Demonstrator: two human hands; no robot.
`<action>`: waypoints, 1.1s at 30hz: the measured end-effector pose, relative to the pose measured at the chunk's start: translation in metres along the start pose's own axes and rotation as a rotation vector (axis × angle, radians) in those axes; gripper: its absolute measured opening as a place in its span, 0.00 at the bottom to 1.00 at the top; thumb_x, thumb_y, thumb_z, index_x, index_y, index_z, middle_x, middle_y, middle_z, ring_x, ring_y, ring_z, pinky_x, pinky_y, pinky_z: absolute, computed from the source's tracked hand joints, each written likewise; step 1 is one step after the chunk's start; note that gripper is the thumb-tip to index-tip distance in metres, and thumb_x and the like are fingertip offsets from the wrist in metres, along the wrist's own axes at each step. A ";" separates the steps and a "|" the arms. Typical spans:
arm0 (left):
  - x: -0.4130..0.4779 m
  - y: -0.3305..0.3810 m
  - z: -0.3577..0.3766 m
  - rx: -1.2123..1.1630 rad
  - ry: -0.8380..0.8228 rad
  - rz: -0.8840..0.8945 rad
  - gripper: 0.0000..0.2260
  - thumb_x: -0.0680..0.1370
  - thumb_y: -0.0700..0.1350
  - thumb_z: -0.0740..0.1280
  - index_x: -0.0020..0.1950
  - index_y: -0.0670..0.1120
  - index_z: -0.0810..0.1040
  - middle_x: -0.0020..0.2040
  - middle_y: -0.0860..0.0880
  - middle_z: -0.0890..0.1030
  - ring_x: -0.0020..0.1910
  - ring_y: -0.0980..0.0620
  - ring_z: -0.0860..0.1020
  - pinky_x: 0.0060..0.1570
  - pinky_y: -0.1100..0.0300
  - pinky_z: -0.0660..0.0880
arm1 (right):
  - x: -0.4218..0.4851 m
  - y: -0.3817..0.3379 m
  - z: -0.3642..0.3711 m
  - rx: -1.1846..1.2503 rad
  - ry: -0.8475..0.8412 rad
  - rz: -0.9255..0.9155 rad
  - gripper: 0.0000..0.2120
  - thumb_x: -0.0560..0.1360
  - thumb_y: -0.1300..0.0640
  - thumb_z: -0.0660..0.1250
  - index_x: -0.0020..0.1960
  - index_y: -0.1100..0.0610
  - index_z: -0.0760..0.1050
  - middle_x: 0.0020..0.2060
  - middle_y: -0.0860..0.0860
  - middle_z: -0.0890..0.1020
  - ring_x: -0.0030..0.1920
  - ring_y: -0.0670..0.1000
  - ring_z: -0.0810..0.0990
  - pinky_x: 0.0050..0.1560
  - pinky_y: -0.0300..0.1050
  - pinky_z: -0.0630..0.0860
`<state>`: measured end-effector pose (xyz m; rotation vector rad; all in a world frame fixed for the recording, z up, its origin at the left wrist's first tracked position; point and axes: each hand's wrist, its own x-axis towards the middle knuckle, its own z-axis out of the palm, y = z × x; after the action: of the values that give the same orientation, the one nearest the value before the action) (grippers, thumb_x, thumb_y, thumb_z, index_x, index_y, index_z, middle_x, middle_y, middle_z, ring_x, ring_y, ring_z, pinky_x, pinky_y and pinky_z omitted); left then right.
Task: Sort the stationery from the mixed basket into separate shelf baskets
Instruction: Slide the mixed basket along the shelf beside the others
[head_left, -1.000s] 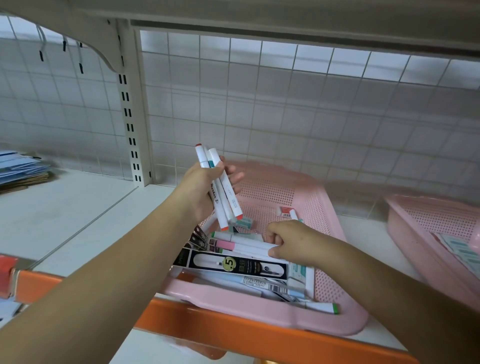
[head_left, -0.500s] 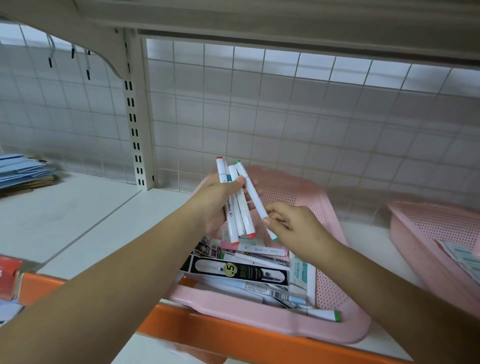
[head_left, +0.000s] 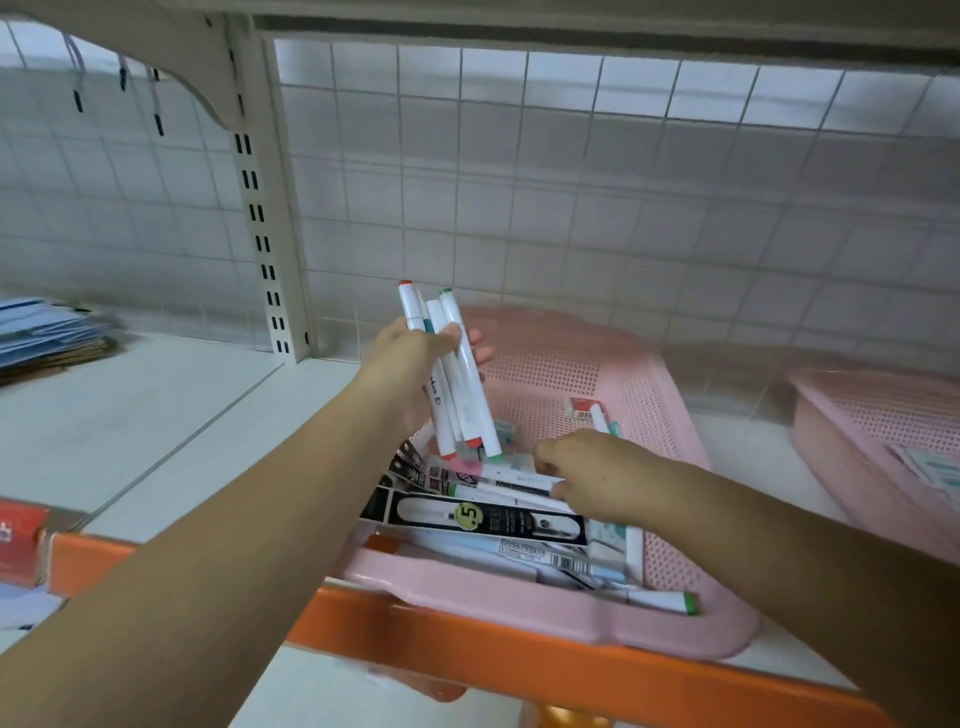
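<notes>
The pink mixed basket (head_left: 519, 597) stands on the white shelf, at its front edge. My left hand (head_left: 405, 364) holds a bundle of white markers (head_left: 460, 379) tilted upright above the basket's left side; their caps are red and green. My right hand (head_left: 608, 478) is down in the basket, its fingers curled onto a white marker with a green cap (head_left: 504, 491) that lies on the pile. A black pen package marked 0.5 (head_left: 483, 517) lies under that marker. Another green-tipped marker (head_left: 665, 603) lies by the front rim. A small red-and-white eraser (head_left: 584, 408) rests at the back.
A second pink basket (head_left: 841, 431) holding a flat packet stands to the right. A stack of blue papers (head_left: 47, 332) lies far left, past the slotted upright (head_left: 260, 218). A wire grid backs the shelf. An orange rail (head_left: 519, 670) fronts it.
My right hand let go of the green-capped marker it passed into the left hand's bundle and dropped back into the basket onto another marker. The left hand keeps the larger bundle raised.
</notes>
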<state>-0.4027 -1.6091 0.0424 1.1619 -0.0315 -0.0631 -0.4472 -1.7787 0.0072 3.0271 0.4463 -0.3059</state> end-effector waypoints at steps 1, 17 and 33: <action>-0.001 0.000 0.001 0.017 -0.016 0.004 0.11 0.79 0.34 0.60 0.60 0.41 0.70 0.42 0.46 0.82 0.36 0.52 0.83 0.35 0.57 0.79 | 0.000 0.000 0.000 0.002 0.004 0.007 0.07 0.77 0.62 0.59 0.55 0.59 0.71 0.52 0.55 0.77 0.52 0.54 0.75 0.46 0.47 0.70; -0.007 -0.010 0.013 0.211 -0.062 -0.021 0.05 0.77 0.36 0.64 0.42 0.43 0.74 0.38 0.45 0.77 0.39 0.47 0.77 0.48 0.50 0.75 | -0.015 -0.004 -0.018 0.760 0.446 -0.017 0.11 0.76 0.57 0.66 0.58 0.54 0.74 0.38 0.49 0.80 0.39 0.47 0.81 0.47 0.46 0.79; 0.000 -0.024 0.019 0.180 -0.113 -0.031 0.09 0.73 0.33 0.69 0.53 0.37 0.76 0.40 0.44 0.81 0.35 0.49 0.82 0.35 0.55 0.78 | -0.011 -0.005 -0.018 1.004 0.331 -0.027 0.07 0.76 0.61 0.66 0.52 0.59 0.70 0.34 0.53 0.79 0.25 0.43 0.78 0.30 0.38 0.77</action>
<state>-0.4048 -1.6357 0.0276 1.3383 -0.1218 -0.1557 -0.4556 -1.7756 0.0268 4.0884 0.4434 -0.0010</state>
